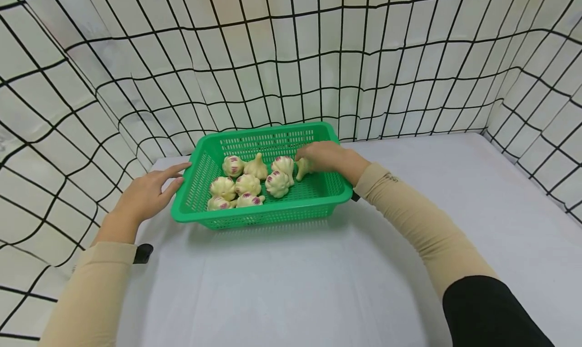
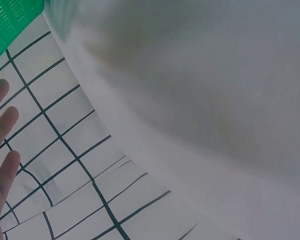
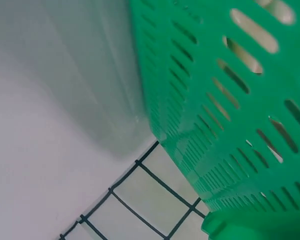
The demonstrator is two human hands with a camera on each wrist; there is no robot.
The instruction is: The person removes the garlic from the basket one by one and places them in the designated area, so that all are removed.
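A green slotted plastic basket [image 1: 254,216] stands on the white surface, with several garlic bulbs [image 1: 248,184] grouped in its left and middle part. My right hand [image 1: 320,156] reaches over the right side into the basket and grips a garlic bulb [image 1: 303,168], partly hidden under the fingers. At the basket's left rim, my left hand [image 1: 147,193] has its fingertips against the edge, the fingers fairly straight. Left-hand fingers [image 2: 4,127] show beside the basket corner [image 2: 12,25] in the left wrist view. The basket wall [image 3: 190,95] blocks the right hand in the right wrist view.
A black wire grid [image 1: 291,59] over white sheeting rises behind the basket and along both sides. White cloth [image 1: 282,286] covers the table in front of the basket and to its right.
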